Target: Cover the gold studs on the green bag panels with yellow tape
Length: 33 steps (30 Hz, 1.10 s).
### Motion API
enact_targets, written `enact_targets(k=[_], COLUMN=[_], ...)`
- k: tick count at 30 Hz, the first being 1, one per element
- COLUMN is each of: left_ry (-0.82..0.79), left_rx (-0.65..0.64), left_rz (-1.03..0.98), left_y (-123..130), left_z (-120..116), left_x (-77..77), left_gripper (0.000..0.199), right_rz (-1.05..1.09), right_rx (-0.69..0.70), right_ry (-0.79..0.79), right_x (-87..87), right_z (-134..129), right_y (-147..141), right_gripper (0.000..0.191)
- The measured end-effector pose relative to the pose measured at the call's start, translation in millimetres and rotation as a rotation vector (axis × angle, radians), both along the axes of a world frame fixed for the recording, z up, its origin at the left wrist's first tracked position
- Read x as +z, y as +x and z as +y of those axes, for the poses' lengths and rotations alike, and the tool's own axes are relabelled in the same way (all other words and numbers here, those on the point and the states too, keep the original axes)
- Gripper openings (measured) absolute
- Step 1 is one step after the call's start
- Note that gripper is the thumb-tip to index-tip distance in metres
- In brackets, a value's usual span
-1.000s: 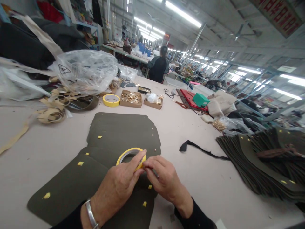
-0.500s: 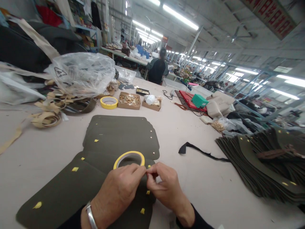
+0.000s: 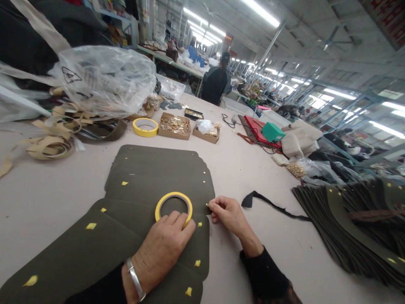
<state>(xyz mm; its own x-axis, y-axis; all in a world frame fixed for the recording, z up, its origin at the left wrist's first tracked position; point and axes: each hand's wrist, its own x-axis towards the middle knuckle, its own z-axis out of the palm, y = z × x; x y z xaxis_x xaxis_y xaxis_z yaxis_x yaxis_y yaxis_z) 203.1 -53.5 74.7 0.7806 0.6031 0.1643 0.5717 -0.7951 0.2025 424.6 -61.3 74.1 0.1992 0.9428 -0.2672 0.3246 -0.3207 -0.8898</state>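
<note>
My left hand (image 3: 167, 236), a bracelet at its wrist, grips the near side of a roll of yellow tape (image 3: 159, 202). The roll stands tilted over a dark green flat panel (image 3: 152, 169) of leather-like material. Small yellow tape pieces (image 3: 91, 226) are stuck on the panel in several places, and two small metal studs (image 3: 204, 182) show near its right edge. My right hand (image 3: 226, 213) is pinched at that edge, beside a tiny shiny spot; whatever sits between the fingertips is too small to make out.
Behind the panel stand a second yellow tape roll (image 3: 145, 127) and boxes of gold hardware (image 3: 175, 126). Stacked dark green panels (image 3: 341, 223) lie at right, near a black strip (image 3: 268, 202). A plastic bag (image 3: 107, 80) and webbing coils (image 3: 49, 147) fill the left. A person (image 3: 217, 80) is farther back.
My hands have come apart. The right went up and right to the panel's edge, while the left now has its fingers over the tape roll. The camera view has shifted slightly.
</note>
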Motion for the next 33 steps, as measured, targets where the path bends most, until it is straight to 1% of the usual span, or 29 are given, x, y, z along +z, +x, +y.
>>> enact_targets(k=[3,5,7,9,12,14,15,16,18,20,21,23,25,30,33], left_ry=[-0.024,-0.047,-0.071,-0.094,-0.127,-0.144,-0.150,-0.154,-0.155,-0.148,-0.141,-0.123,-0.095,0.032,0.097], left_rx=[0.008,0.012,0.013,0.014,0.015,0.016,0.016,0.015,0.016,0.018,0.021,0.023,0.039,0.122,0.090], left_rz=[0.027,0.035,0.040,0.039,0.038,0.038,0.037,0.034,0.028,0.014,0.004,-0.022,-0.046,-0.100,-0.222], left_y=[1,0,0,0,-1,-1,-1,-1,-1,-1,-1,-1,-3,-14,-21], left_z=[0,0,0,0,0,1,1,1,1,1,2,4,9,22,27], left_x=[0.5,1.3,1.4,1.0,0.7,1.0,1.3,1.6,2.0,2.2,2.3,2.8,3.4,3.6,4.6], left_gripper=[0.013,0.012,0.012,0.012,0.013,0.014,0.014,0.014,0.014,0.013,0.012,0.013,0.015,0.017,0.018], right_rz=[-0.216,-0.389,-0.511,-0.574,-0.636,-0.665,-0.682,-0.707,-0.789,-0.902,-0.957,-1.035,-1.042,-0.882,-0.770], right_rx=[0.064,0.130,0.182,0.210,0.225,0.204,0.200,0.217,0.330,0.502,0.578,0.660,0.654,0.485,0.358], right_ry=[0.018,0.080,0.136,0.141,0.122,0.162,0.209,0.275,0.413,0.499,0.510,0.471,0.381,0.126,0.080], right_x=[1.2,4.1,6.5,7.6,7.3,6.6,6.4,6.3,6.7,8.0,9.1,12.4,16.9,24.8,24.5], right_z=[2,4,7,10,11,9,7,5,0,-3,-4,-2,4,20,19], right_y=[-5,-8,-10,-10,-6,0,3,6,10,10,8,3,-4,-14,-14], right_gripper=[0.017,0.016,0.016,0.016,0.009,0.026,0.029,0.025,0.011,0.016,0.018,0.019,0.019,0.023,0.023])
